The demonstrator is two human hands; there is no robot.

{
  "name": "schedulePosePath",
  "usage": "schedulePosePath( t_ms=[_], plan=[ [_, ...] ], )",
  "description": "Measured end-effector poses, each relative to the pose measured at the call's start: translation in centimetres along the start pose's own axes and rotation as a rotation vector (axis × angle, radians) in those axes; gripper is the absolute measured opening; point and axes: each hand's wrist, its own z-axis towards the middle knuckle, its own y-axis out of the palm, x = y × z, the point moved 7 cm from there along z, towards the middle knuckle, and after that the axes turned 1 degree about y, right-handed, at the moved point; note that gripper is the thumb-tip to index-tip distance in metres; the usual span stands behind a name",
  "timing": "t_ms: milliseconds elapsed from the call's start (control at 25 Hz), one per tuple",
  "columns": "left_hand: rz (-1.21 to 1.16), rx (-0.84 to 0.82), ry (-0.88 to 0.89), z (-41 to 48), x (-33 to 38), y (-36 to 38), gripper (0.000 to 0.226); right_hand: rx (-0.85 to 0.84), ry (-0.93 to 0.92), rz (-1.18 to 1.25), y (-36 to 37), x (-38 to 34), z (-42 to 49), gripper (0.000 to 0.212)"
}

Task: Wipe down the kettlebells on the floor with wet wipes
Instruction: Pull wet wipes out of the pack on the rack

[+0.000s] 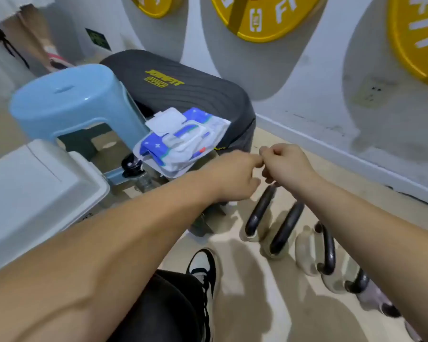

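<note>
Several kettlebells stand in a row on the pale floor, with black handles and light bodies; the nearest handles are the first kettlebell (260, 211), the second kettlebell (286, 228) and the third kettlebell (328, 251). A blue-and-white wet wipe pack (183, 144) lies on the edge of a dark padded bench, its white lid flipped up. My left hand (235, 177) and my right hand (288, 164) meet just above the first kettlebell's handle, right of the pack. Both have curled fingers, and their fingertips pinch together. I see no wipe between them.
A light blue plastic stool (72, 99) stands left of the dark bench (183, 87). A white container (35, 183) sits at the near left, with a black-capped bottle (133, 167) beside it. Yellow weight plates (265, 21) hang on the wall. My black-and-white shoe (203, 267) is on the floor.
</note>
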Motion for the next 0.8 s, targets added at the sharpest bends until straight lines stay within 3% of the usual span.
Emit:
schedulePosePath(
  t_ms=[160, 200, 280, 360, 480, 640, 720, 800],
  plan=[
    [0.096, 0.529, -0.256, -1.8, -8.1, -7.3, 0.017, 0.064, -0.181, 0.020, 3.0, -5.6, 2.2, 0.020],
    [0.144, 0.527, -0.333, -2.4, -10.5, -7.8, 0.021, 0.022, -0.249, -0.013, 4.3, -7.1, 2.5, 0.021],
    [0.163, 0.454, -0.437, -3.4, -14.2, -7.4, 0.026, -0.075, -0.331, -0.098, 6.9, -8.9, 3.0, 0.050],
    [0.068, 0.445, -0.440, -3.8, -15.9, -7.0, 0.026, -0.057, -0.371, -0.169, 8.3, -9.3, 3.1, 0.068],
    [-0.065, 0.421, -0.453, -3.8, -16.6, -7.1, 0.016, 0.035, -0.469, -0.217, 8.3, -10.2, 3.4, 0.069],
    [-0.088, 0.378, -0.476, -3.5, -16.4, -7.5, 0.012, -0.239, -0.441, -0.171, 9.7, -10.7, 4.0, 0.059],
    [-0.021, 0.345, -0.515, -3.1, -16.5, -7.7, 0.013, -0.219, -0.403, -0.167, 9.9, -11.1, 4.4, 0.042],
    [-0.047, 0.365, -0.559, -3.0, -16.9, -7.8, 0.013, -0.159, -0.433, -0.250, 10.0, -11.7, 4.5, 0.051]
  ],
)
